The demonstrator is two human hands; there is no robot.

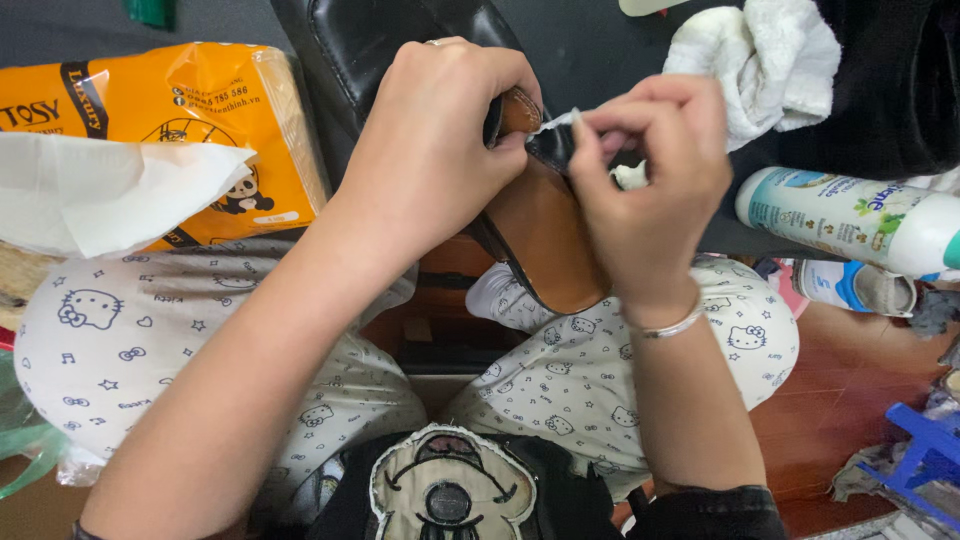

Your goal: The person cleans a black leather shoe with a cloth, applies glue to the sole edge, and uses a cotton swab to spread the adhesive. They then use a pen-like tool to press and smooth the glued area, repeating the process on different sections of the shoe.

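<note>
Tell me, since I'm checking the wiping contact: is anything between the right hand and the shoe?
Yes. A small piece of white tissue is pinched in the right hand and pressed against the brown shoe. The left hand grips the shoe directly, with nothing visible between them.

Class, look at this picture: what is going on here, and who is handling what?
A seated person holds a brown-soled black shoe over their lap. The left hand grips the shoe near its heel, while the right hand presses a small white wad against its edge. An orange tissue pack lies to the left; a white bottle and a white cloth lie to the right.
</note>
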